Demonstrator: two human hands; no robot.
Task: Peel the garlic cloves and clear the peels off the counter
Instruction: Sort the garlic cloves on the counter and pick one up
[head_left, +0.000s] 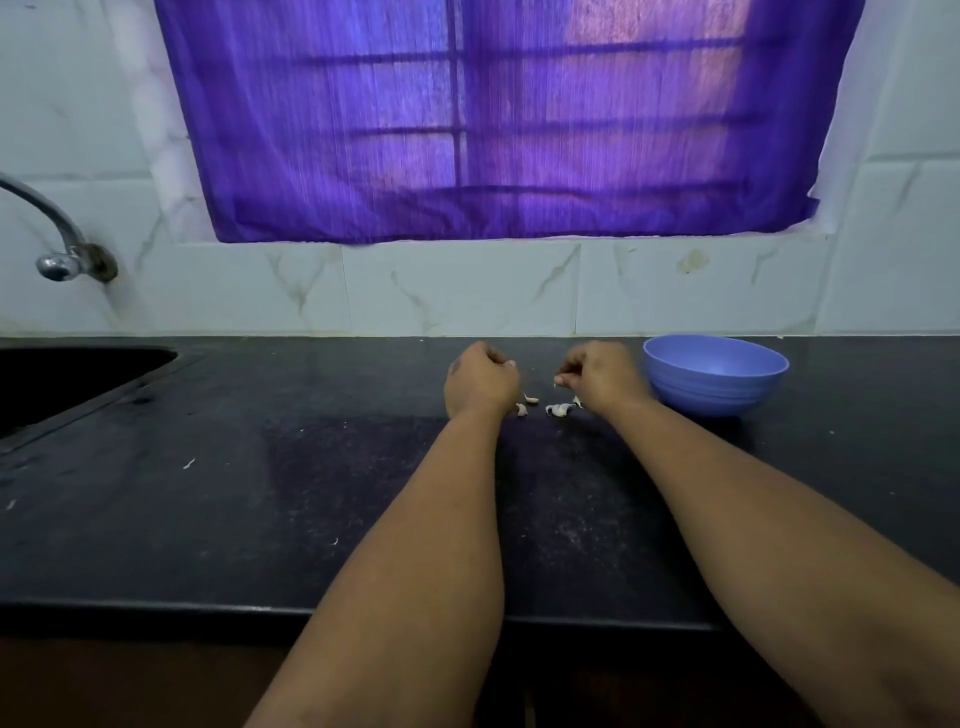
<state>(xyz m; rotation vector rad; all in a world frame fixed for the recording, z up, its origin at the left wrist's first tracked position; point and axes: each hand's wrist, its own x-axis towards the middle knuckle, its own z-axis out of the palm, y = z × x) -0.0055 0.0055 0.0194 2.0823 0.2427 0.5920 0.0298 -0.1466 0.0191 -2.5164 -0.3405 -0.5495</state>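
Black counter (260, 493) stretches before you, and on it, between your wrists, lie a few pale garlic pieces (557, 409). Your left hand (480, 382) curls just left of them; whether it holds anything, you cannot tell. Your right hand (602, 374) pinches a small white scrap (559, 381). Just right sits a blue bowl (716, 375); far left, a sink (62, 382) and tap (57, 236).
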